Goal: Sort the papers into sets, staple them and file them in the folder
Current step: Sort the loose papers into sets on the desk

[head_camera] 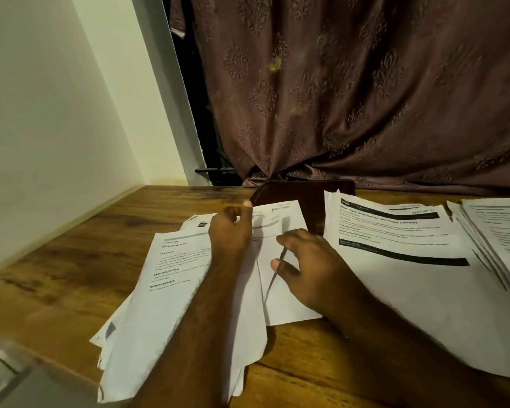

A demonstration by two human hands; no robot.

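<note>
Both hands (277, 245) on papers (283, 290), wooden table (71, 260)

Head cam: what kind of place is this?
Probably a home room, at a desk by a window: a wooden tabletop against a plain wall, a patterned brown curtain behind, printed papers spread out.

Bare wood lay open along the table (71, 260)'s left edge beside the wall (42, 142), loose sheets (171, 304) crowded the middle, a paper stack (498, 245) blocked the right edge, a dark folder (306, 198) and curtain (365, 98) closed off the far edge, a free strip showed at the near edge.
</note>
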